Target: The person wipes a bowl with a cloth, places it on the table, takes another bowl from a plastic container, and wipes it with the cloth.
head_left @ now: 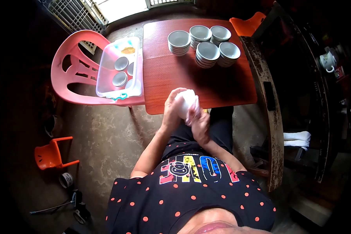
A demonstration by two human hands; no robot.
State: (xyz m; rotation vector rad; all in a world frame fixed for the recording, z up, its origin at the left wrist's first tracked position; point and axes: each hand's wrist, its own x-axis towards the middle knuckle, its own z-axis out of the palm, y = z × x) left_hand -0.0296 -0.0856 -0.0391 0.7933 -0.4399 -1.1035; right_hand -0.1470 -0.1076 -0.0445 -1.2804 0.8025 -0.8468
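Close to the table's front edge, my left hand (172, 109) is closed around a white bowl (187, 98). My right hand (200, 124) grips a pale pinkish cloth (192, 113) pressed against the bowl; the fingers are slightly blurred. Ahead on the red-brown table (163, 74) stand several stacks of small white bowls, among them a left stack (179, 43) and a front stack (207, 54). To the left, a clear plastic bin (105, 84) holds several more bowls, such as this one (120, 79).
The bin rests on a pink plastic chair (62, 84) against the table's left side. A worn wooden bench (270, 105) runs along the right. Orange stools stand on the floor at left (50, 156) and beyond the table's far right corner (249, 24).
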